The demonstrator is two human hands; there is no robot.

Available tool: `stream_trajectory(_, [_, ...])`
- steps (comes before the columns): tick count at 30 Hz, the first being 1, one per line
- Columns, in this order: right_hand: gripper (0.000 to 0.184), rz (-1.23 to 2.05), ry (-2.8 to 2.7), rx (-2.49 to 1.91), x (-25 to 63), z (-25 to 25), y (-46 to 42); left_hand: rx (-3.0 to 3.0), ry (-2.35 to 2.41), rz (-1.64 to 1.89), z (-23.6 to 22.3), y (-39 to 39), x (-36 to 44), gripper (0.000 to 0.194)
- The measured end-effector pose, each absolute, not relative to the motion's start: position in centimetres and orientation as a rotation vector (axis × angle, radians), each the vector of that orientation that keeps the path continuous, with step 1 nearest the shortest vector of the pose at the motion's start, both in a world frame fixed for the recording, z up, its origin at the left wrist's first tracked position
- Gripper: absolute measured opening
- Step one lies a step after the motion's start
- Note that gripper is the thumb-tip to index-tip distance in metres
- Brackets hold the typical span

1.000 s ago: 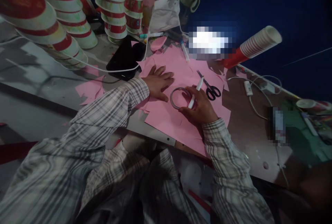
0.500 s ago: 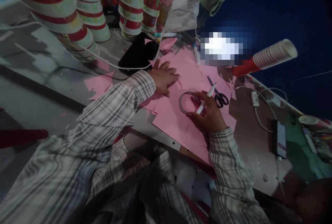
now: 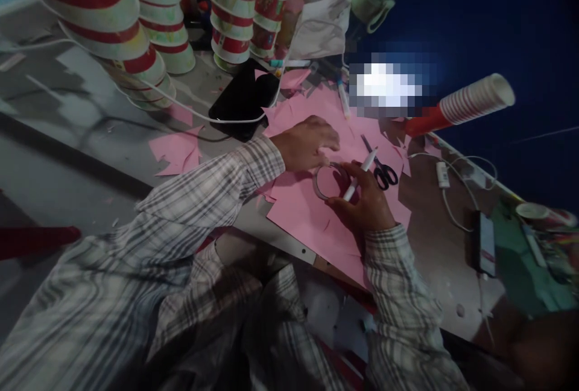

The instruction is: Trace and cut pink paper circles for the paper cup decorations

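Note:
My right hand point(image 3: 368, 201) grips a white marker pen point(image 3: 362, 174) against the palm. Its thumb and forefinger also pinch the right side of a thin grey ring point(image 3: 318, 186), which looks like a roll of tape. My left hand point(image 3: 307, 142) is just beyond the ring, fingers apart and slightly bent, with the thumb close to the ring's top edge; whether it touches cannot be made out. Pink paper sheets point(image 3: 307, 222) lie under both hands. Black-handled scissors point(image 3: 384, 175) rest on the paper right of the ring.
Tall stacks of red-and-white paper cups point(image 3: 233, 14) stand at the back left. A black tablet-like object point(image 3: 239, 98) lies under a white cable. More stacked cups point(image 3: 474, 101) lean at the right, near a phone point(image 3: 487, 243) on a cable. Pink scraps point(image 3: 176, 151) lie left.
My left hand has moved right and a little towards me, from flat on the pink paper to beside the ring. My right hand, still holding the marker pen and ring, has barely moved.

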State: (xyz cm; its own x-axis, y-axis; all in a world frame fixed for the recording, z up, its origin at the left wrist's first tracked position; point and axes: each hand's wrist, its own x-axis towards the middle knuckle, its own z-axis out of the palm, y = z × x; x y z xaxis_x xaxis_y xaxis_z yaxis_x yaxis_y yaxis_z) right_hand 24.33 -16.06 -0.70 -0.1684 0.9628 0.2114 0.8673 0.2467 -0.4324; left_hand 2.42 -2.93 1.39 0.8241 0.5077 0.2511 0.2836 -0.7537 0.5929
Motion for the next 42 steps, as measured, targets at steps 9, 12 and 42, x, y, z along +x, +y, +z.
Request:
stream_trajectory(9, [0.077,0.307,-2.117,-1.660,24.2,-0.6,-15.7,2.392,0.612,0.771,0.8,-3.3,3.0,0.026])
stream_trajectory(12, [0.077,0.324,-2.110,-1.662,24.1,-0.4,-15.6,2.399,0.602,0.809,1.0,-3.5,3.1,0.026])
stream_trajectory(42, [0.080,0.404,-2.070,-1.658,23.7,-0.3,-15.2,2.819,0.474,0.316,0.9,-5.7,3.7,0.074])
